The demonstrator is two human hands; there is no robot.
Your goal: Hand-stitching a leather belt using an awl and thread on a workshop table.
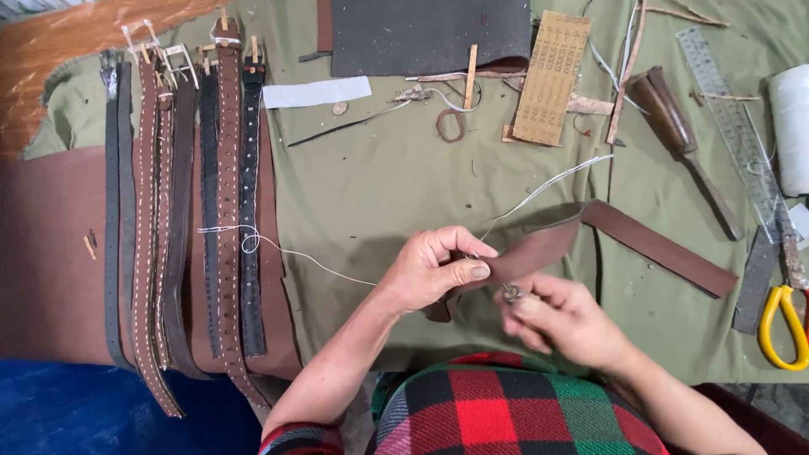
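Left hand (438, 268): thumb and fingers pinched on the near end of a long brown leather strap (590, 236) lying bent over the green cloth (371, 185). Right hand (560, 320), just below, fingertips closed on a small metal piece (511, 293) (blurred); white thread (539, 190) runs from the pinch.

Brown leather strap (590, 240), bent in a shallow angle on the green cloth (371, 185) of the bench, one end pinched in the left hand (434, 270); the right hand (560, 320) grips a small metal piece (511, 293) just below that end. White thread (539, 190) runs from the hands both ways. Left: row of finished belts (181, 219); right: ruler (733, 118), wooden-handled tool (678, 135), yellow-handled scissors (784, 324).
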